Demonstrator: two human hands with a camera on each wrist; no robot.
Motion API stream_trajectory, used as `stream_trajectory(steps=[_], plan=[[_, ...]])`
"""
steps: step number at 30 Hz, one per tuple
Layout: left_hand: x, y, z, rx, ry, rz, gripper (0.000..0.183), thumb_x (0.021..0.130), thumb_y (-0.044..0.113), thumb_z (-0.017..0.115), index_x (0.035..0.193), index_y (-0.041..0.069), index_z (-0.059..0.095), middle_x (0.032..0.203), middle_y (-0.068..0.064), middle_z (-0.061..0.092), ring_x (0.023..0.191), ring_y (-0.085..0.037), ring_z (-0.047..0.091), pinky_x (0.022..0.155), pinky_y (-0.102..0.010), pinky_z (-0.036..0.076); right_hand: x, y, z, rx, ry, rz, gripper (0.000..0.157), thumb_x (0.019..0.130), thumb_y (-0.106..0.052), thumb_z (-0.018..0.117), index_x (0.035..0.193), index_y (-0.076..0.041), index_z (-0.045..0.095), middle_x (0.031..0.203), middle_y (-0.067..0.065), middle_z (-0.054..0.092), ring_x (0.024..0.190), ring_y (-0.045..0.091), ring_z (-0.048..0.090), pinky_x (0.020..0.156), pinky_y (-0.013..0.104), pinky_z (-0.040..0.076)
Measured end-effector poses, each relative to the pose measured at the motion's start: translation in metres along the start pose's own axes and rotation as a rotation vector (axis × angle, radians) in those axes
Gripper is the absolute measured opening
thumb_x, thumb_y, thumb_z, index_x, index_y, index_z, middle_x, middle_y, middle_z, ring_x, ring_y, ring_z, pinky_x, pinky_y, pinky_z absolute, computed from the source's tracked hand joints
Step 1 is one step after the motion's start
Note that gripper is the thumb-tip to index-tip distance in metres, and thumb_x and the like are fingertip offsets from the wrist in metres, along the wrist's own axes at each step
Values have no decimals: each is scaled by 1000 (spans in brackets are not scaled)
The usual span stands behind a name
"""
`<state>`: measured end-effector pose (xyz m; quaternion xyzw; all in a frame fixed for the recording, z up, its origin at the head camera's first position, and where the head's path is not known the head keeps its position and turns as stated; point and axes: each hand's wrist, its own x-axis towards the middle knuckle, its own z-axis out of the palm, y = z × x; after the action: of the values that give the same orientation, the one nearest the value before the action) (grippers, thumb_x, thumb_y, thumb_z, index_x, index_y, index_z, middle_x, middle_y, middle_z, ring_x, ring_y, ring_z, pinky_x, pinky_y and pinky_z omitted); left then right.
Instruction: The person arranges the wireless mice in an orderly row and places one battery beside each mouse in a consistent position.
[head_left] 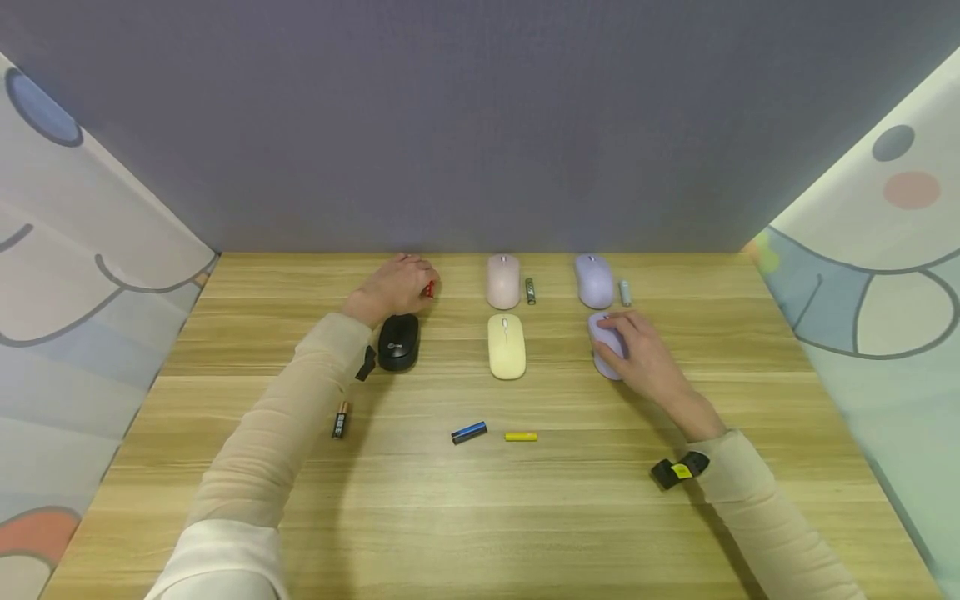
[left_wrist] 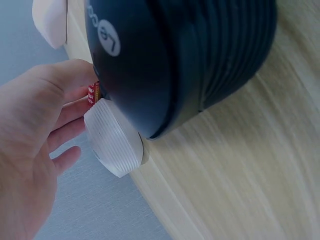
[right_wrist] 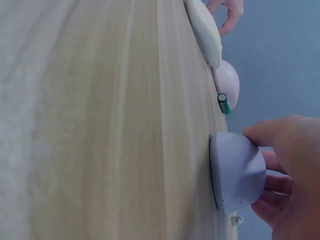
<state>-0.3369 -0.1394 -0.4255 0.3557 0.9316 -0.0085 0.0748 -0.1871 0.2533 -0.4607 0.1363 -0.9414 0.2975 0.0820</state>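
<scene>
At the back left, my left hand (head_left: pixel 396 287) pinches a red battery (left_wrist: pixel 94 93) beside a white mouse (left_wrist: pixel 114 139). That white mouse is hidden under the hand in the head view. Just in front of this hand lies a black mouse (head_left: pixel 399 342). On the right, my right hand (head_left: pixel 647 357) grips a lavender mouse (head_left: pixel 609 348) that sits on the table, thumb on one side and fingers on the other. Behind it are a second lavender mouse (head_left: pixel 595 282) and a pale battery (head_left: pixel 626 292).
A pink mouse (head_left: pixel 503 282) with a dark green battery (head_left: pixel 530 291) stands at the back middle, before a grey panel (head_left: pixel 480 125). A yellow mouse (head_left: pixel 507 347) lies in front. Nearer are a black battery (head_left: pixel 341 421), blue batteries (head_left: pixel 469 432) and a yellow battery (head_left: pixel 521 437).
</scene>
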Motion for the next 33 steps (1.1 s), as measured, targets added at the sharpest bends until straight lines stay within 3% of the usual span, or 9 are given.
stream_trajectory(steps=[5, 17, 33], plan=[[-1, -1, 0, -9, -20, -15, 23, 95, 17, 74, 116, 7, 70, 126, -12, 68, 129, -37, 55, 119, -56, 35, 0, 1, 1, -4, 0, -3, 34, 95, -10, 74, 124, 5, 65, 129, 27, 60, 120, 47, 55, 100, 62, 49], [0, -3, 2, -20, -15, -9, 18, 95, 16, 70, 113, 9, 70, 124, -11, 68, 128, -35, 56, 116, -55, 37, -1, 3, 2, -17, 18, -27, 35, 93, -9, 75, 123, 7, 64, 128, 28, 59, 119, 47, 55, 99, 62, 49], [1, -4, 4, -10, -33, -28, 36, 96, 19, 71, 130, 9, 67, 138, -14, 63, 136, -37, 51, 119, -56, 34, -1, 3, 3, -14, 24, -33, 35, 93, -9, 74, 123, 6, 64, 128, 27, 59, 120, 46, 55, 100, 62, 49]])
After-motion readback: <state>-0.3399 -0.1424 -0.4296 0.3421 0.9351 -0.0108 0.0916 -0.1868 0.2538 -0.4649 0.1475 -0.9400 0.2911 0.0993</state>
